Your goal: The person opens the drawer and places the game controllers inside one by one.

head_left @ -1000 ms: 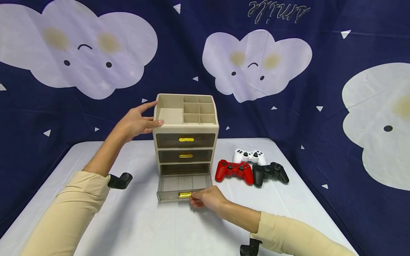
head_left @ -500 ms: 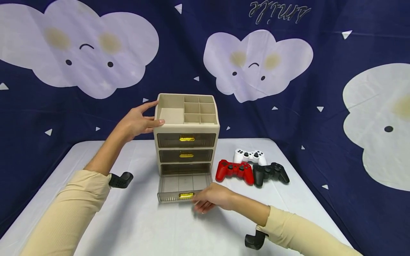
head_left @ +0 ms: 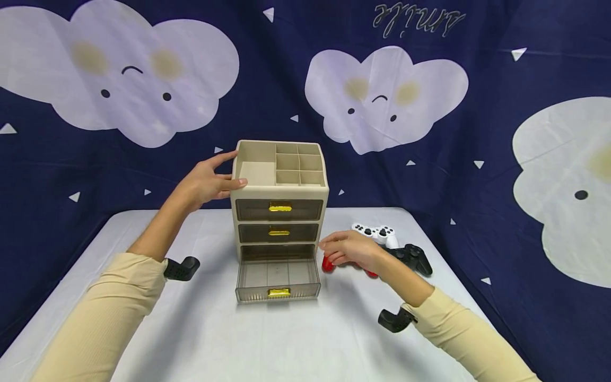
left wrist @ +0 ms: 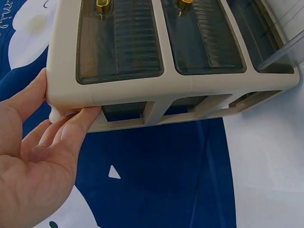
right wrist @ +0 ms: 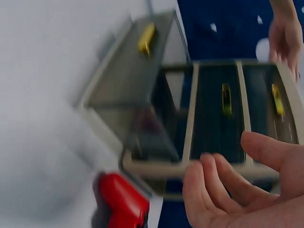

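A cream desktop drawer organizer (head_left: 279,189) stands on the table, its clear bottom drawer (head_left: 277,292) pulled out and bare inside. My left hand (head_left: 202,183) grips the organizer's upper left edge; in the left wrist view, thumb and fingers (left wrist: 76,130) lie on different sides of its corner. With loosely bent fingers and nothing held, my right hand (head_left: 353,249) hovers right of the drawer, in front of the red game controller (head_left: 328,264) and covering most of it. The right wrist view is blurred; there the red controller (right wrist: 124,197) lies below the fingers.
Behind my right hand lie a white game controller (head_left: 377,233) and a black one (head_left: 414,259), partly hidden by the arm. The organizer's top has open compartments (head_left: 299,162). White cloth covers the table (head_left: 200,318); a dark blue cloud-print curtain (head_left: 272,63) hangs behind.
My right hand has let go of the bottom drawer's gold handle and moved up and right to the red controller. The drawer stays pulled out. My left hand keeps its place.
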The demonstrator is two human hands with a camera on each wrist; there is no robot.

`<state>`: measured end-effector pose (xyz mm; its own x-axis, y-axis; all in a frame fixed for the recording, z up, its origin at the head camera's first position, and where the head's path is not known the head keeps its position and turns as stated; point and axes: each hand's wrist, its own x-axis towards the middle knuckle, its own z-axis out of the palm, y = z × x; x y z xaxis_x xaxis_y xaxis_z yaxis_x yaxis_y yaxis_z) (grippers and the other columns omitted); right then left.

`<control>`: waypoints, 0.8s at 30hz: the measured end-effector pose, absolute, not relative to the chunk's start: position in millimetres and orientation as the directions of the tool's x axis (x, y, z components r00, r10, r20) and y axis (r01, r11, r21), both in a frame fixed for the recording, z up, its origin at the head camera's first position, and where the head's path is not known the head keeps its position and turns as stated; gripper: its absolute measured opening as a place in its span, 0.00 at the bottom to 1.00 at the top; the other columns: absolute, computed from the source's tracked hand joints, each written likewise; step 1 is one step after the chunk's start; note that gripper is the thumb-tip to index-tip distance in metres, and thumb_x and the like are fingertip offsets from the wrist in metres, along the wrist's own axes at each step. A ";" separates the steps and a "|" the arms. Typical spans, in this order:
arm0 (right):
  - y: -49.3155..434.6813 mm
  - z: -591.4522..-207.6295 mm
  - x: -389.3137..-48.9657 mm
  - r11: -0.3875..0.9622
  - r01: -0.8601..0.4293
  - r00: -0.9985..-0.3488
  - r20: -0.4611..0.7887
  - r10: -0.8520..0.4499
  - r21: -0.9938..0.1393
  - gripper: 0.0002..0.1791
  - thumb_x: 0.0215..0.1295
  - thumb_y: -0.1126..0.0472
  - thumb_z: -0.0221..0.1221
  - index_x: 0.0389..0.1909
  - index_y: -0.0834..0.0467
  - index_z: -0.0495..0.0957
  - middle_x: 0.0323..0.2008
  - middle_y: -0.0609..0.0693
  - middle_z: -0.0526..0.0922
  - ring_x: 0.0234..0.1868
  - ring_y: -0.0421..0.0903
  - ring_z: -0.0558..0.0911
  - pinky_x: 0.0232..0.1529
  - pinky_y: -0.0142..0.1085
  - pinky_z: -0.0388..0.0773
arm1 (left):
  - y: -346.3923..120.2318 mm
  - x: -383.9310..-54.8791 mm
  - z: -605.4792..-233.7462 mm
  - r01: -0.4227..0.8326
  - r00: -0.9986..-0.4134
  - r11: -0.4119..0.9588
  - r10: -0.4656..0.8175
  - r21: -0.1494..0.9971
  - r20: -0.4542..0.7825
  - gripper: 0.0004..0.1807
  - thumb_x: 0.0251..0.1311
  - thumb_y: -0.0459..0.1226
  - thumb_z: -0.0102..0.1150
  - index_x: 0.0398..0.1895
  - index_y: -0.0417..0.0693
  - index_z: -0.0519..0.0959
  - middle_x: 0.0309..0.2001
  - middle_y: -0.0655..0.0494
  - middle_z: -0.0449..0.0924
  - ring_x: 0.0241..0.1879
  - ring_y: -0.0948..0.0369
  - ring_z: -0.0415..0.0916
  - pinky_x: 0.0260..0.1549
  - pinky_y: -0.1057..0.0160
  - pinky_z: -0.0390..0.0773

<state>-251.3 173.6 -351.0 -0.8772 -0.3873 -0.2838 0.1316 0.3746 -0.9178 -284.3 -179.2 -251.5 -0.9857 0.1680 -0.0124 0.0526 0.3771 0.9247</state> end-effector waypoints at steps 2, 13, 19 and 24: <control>183.2 -351.5 -258.8 0.407 0.119 -0.915 -0.259 -0.309 -0.906 0.24 0.68 0.61 0.62 0.61 0.69 0.77 0.41 0.54 0.86 0.38 0.45 0.84 0.43 0.33 0.85 | -179.3 -284.7 -252.1 0.049 -0.986 0.377 0.168 0.925 -0.016 0.50 0.66 0.40 0.67 0.83 0.66 0.46 0.76 0.39 0.62 0.69 0.44 0.70 0.66 0.46 0.74; 231.5 -380.2 -284.5 0.668 0.021 -0.995 -0.081 -0.059 -0.744 0.32 0.62 0.54 0.69 0.64 0.63 0.76 0.56 0.67 0.82 0.58 0.60 0.80 0.61 0.52 0.76 | -179.0 -284.6 -252.3 0.051 -0.987 0.386 0.159 0.921 -0.012 0.49 0.66 0.40 0.67 0.83 0.65 0.47 0.75 0.39 0.63 0.70 0.46 0.71 0.65 0.47 0.75; 245.3 -395.7 -289.5 0.729 0.028 -0.999 -0.052 -0.010 -0.684 0.34 0.60 0.53 0.70 0.66 0.62 0.75 0.60 0.72 0.78 0.61 0.65 0.77 0.63 0.57 0.74 | -179.7 -284.5 -252.1 0.050 -0.988 0.383 0.154 0.922 -0.011 0.50 0.66 0.40 0.68 0.83 0.67 0.47 0.75 0.39 0.63 0.70 0.45 0.70 0.66 0.46 0.74; 249.7 -409.0 -288.4 0.786 0.002 -1.000 -0.024 -0.016 -0.618 0.35 0.58 0.52 0.71 0.65 0.62 0.75 0.56 0.71 0.79 0.55 0.64 0.80 0.57 0.57 0.76 | -179.9 -284.0 -252.4 0.047 -0.988 0.374 0.154 0.926 -0.012 0.50 0.66 0.40 0.67 0.83 0.67 0.47 0.75 0.39 0.63 0.70 0.45 0.70 0.66 0.46 0.74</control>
